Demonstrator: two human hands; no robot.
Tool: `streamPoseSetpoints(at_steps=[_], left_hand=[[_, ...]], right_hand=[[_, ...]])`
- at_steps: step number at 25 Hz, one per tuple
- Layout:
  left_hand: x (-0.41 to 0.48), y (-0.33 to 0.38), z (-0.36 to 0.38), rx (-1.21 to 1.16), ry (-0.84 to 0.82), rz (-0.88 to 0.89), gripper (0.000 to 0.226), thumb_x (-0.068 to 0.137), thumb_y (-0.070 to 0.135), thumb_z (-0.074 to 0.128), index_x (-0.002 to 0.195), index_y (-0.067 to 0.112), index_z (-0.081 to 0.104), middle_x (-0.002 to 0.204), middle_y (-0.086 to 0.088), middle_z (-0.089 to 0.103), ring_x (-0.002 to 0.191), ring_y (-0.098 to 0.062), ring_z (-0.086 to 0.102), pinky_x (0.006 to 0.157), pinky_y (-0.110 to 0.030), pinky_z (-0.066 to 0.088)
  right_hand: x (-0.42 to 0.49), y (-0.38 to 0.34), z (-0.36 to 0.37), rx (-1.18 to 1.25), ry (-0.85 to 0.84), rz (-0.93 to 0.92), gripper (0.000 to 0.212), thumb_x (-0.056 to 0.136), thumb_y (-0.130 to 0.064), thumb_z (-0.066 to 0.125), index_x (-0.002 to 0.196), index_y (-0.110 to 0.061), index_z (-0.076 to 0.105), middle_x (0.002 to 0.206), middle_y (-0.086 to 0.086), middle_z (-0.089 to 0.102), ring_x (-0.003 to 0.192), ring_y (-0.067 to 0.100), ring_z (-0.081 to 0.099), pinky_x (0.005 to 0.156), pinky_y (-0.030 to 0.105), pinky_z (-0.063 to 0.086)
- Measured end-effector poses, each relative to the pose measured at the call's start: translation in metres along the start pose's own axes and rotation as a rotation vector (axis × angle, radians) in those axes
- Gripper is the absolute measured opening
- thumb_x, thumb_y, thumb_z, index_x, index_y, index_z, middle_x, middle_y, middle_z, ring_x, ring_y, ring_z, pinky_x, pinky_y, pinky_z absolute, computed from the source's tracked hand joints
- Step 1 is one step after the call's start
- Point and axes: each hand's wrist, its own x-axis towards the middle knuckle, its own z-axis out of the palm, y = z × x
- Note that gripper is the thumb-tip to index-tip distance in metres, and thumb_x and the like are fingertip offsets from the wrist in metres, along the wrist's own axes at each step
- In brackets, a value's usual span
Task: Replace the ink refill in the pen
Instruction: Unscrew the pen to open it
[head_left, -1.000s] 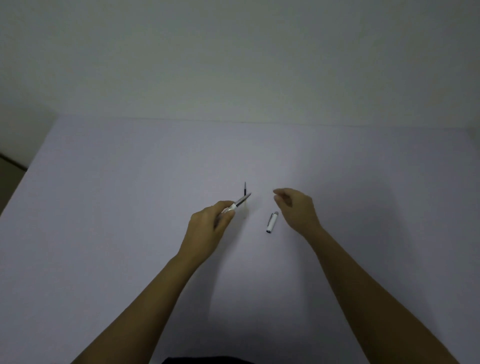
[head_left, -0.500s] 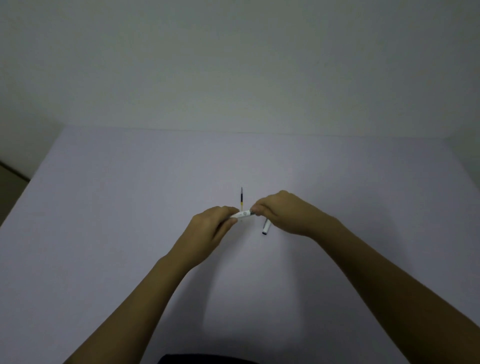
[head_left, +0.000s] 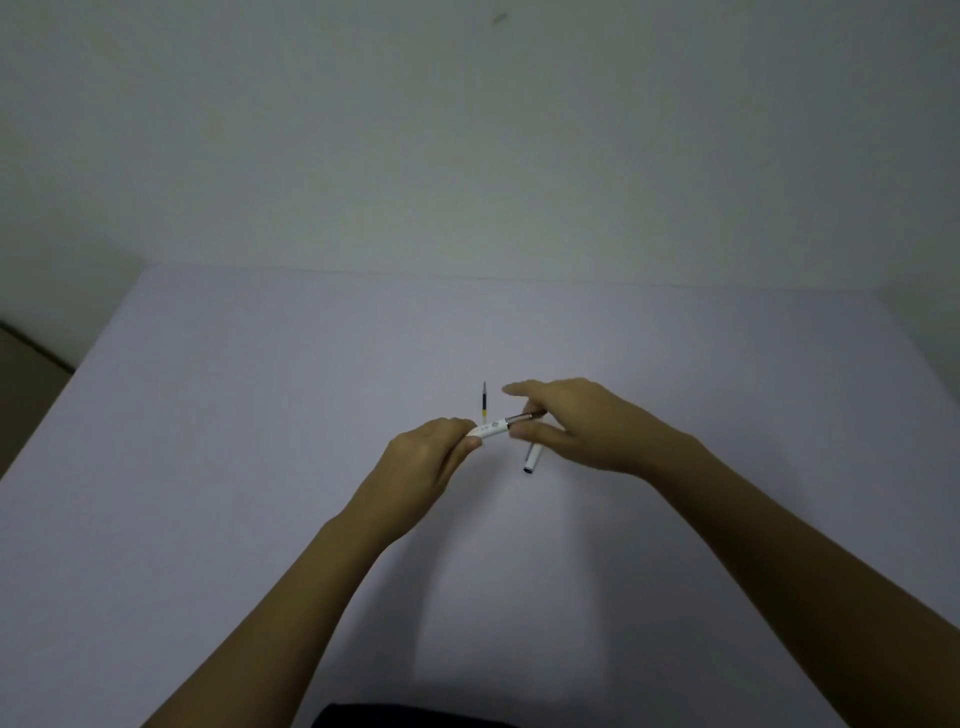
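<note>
A: What are the hands doing with the pen?

B: The left hand (head_left: 426, 457) is pinching the white barrel (head_left: 491, 429) at its near end, as it was half a second ago. The right hand (head_left: 571, 423) is gripping the dark metal front part (head_left: 525, 417) between thumb and fingers, and its forefinger is now sticking straight out to the left instead of curling in.

A: Anything else changing?

B: The right hand is sitting a little farther right than before, so more of the metal part is showing between the two hands. A second ago that hand was hovering, spread and touching nothing.

A: And the loose pieces?

B: The spare refill (head_left: 484, 401) is lying on the table (head_left: 208, 467) just beyond the barrel, where it was. The white cap (head_left: 532, 459) is lying under the right hand, partly covered.
</note>
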Motion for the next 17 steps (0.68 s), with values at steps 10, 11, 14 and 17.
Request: streamPoseSetpoints(at_steps=[10,11,14,17], left_hand=[[-0.004,0.008,-0.006,0.058,0.029,0.059,0.037,0.091,0.039,0.035,0.100,0.013,0.059,0.078,-0.001,0.060,0.062,-0.011,0.044,0.054,-0.016,0.032],[-0.004,0.008,-0.007,0.059,0.028,0.064,0.036,0.091,0.039,0.035,0.100,0.013,0.059,0.078,-0.002,0.060,0.062,-0.011,0.044,0.055,-0.018,0.033],[-0.005,0.010,-0.011,0.067,0.023,0.083,0.036,0.091,0.037,0.036,0.100,0.012,0.059,0.075,0.002,0.055,0.061,-0.011,0.041,0.054,-0.009,0.025],[-0.005,0.013,-0.012,0.053,0.010,0.088,0.027,0.093,0.030,0.044,0.102,0.010,0.061,0.076,0.009,0.047,0.062,-0.010,0.041,0.054,-0.006,0.025]], right_hand=[[-0.009,-0.010,-0.009,-0.031,0.111,-0.062,0.023,0.085,-0.039,0.060,0.100,-0.023,0.067,0.090,-0.007,0.071,0.082,0.009,0.055,0.075,0.028,0.044],[-0.009,-0.010,-0.009,-0.038,0.064,-0.042,0.026,0.090,-0.040,0.051,0.102,-0.021,0.066,0.088,-0.006,0.070,0.080,0.012,0.058,0.073,0.030,0.045],[-0.008,-0.008,-0.009,-0.018,-0.030,0.021,0.031,0.096,-0.035,0.041,0.096,-0.021,0.068,0.085,-0.006,0.073,0.065,0.007,0.057,0.063,0.025,0.043],[-0.011,-0.008,-0.012,0.058,0.056,-0.052,0.011,0.086,-0.031,0.061,0.086,-0.022,0.068,0.074,-0.016,0.067,0.067,0.000,0.057,0.064,0.021,0.042]])
